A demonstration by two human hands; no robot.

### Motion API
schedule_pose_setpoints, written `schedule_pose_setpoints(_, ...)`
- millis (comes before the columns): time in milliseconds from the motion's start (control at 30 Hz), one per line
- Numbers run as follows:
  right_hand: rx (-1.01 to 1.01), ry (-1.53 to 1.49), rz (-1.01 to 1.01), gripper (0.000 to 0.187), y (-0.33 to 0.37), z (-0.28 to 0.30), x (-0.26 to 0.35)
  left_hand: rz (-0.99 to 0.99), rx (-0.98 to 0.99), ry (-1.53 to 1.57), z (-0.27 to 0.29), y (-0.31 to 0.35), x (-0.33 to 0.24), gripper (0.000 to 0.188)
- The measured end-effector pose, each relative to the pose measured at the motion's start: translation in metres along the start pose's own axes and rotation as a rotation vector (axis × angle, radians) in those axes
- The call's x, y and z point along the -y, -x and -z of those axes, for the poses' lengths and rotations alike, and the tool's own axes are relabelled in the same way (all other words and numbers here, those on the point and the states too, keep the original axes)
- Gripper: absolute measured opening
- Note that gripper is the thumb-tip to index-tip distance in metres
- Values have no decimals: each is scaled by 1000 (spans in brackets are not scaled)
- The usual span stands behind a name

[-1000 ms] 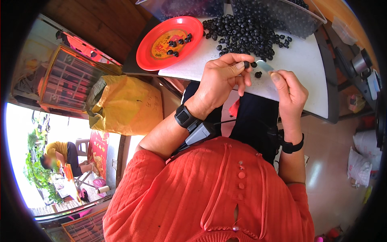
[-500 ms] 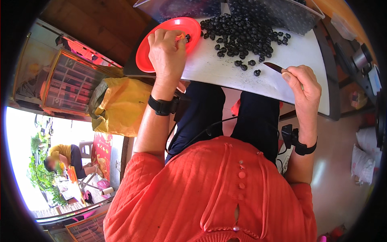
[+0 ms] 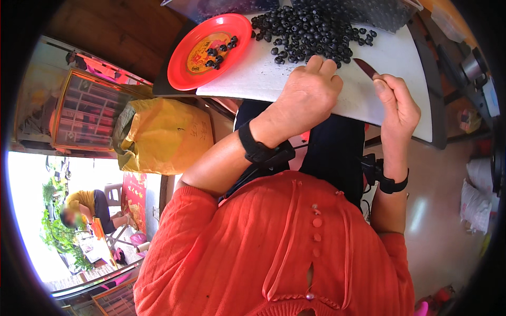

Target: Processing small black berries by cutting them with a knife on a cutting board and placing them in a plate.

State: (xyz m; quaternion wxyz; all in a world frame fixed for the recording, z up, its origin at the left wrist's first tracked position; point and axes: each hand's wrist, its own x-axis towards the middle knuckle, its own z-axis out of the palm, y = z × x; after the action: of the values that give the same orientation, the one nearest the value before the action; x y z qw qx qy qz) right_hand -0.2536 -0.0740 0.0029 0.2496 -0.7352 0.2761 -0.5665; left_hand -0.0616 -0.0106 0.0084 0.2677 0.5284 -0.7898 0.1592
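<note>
My right hand (image 3: 398,102) grips a small knife (image 3: 365,68), its dark blade pointing up and left over the white tabletop (image 3: 247,79). My left hand (image 3: 312,92) is curled at the near edge of a heap of small black round pieces (image 3: 311,32), which look like beads with a hole or dimple. Its fingertips face away, so whatever they pinch is hidden. To the left lies a red plate (image 3: 180,73) with a yellow printed middle; several black pieces (image 3: 215,52) rest on it.
Clear plastic bins (image 3: 387,18) full of black pieces stand behind the heap. A yellow sack (image 3: 168,137) sits left of the table. Metal pots (image 3: 473,68) are at the far right, white sacks (image 3: 474,205) on the floor. Another person (image 3: 87,203) bends over outside.
My left hand has moved from the plate rightward to the heap's near edge, uncovering the pieces on the plate. Several loose pieces near the knife are now hidden or gone from view.
</note>
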Motion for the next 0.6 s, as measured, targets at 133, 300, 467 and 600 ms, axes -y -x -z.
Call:
schedule_pose_setpoints(133,22,46,65,9,3,-1,-5,-11,-14,170,11,17,9,20)
schedule_pose_setpoints(300,4,75,149,9,2,-5,-9,120,-194,338,15,30,12,15)
schedule_pose_setpoints(467,10,114,150,8,2,-9,-12,225,-260,322,5,26,6,19)
schedule_pose_setpoints(600,-1,129,161,8,1,-9,-12,207,-206,177,-4,15,3,23)
